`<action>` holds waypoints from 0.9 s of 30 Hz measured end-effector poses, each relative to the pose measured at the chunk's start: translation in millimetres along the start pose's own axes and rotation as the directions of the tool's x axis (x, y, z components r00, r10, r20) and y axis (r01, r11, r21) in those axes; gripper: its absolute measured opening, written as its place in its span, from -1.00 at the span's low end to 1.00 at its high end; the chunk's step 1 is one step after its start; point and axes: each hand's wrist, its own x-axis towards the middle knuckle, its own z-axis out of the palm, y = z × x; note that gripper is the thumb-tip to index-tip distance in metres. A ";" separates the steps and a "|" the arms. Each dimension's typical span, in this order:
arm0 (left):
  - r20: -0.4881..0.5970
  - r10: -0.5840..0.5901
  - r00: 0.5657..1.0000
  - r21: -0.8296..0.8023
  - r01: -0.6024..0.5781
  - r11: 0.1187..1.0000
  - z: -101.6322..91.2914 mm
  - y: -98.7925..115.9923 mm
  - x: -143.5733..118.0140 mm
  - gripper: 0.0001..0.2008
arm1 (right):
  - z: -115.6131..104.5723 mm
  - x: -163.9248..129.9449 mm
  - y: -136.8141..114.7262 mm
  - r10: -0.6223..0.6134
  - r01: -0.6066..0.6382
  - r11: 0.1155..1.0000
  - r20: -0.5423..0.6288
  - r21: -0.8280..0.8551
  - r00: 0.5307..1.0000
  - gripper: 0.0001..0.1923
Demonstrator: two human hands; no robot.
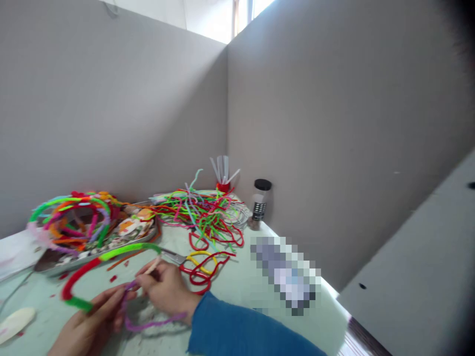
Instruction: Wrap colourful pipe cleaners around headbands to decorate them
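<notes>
Pinching a purple pipe cleaner between left hand and right hand, looped, running left-right.

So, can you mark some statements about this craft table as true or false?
1. Both hands hold a purple pipe cleaner. True.
2. The scissors are in the right hand. False: they lie on the table, beside that hand.
3. The jar has a black lid. True.
4. The red cup is empty. False: white sticks stand in it.
5. The left hand wears a glove. False: it is bare.
</notes>
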 end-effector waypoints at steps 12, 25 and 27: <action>0.133 0.163 0.978 0.124 -0.179 0.976 3.6 18.5 -12.4 -0.68 | 8.2 -2.9 -0.4 0.254 -0.256 0.926 0.045 0.278 0.966 -0.72; 0.197 0.465 0.863 0.436 -0.502 0.747 -4.3 17.0 -17.3 -0.79 | 10.4 -3.9 1.5 0.224 -0.230 0.938 0.052 0.260 0.973 -0.64; 0.208 0.490 0.847 0.457 -0.527 0.717 -4.2 15.4 -17.3 -0.78 | 11.2 -5.7 1.0 0.187 -0.196 0.951 0.058 0.240 0.981 -0.67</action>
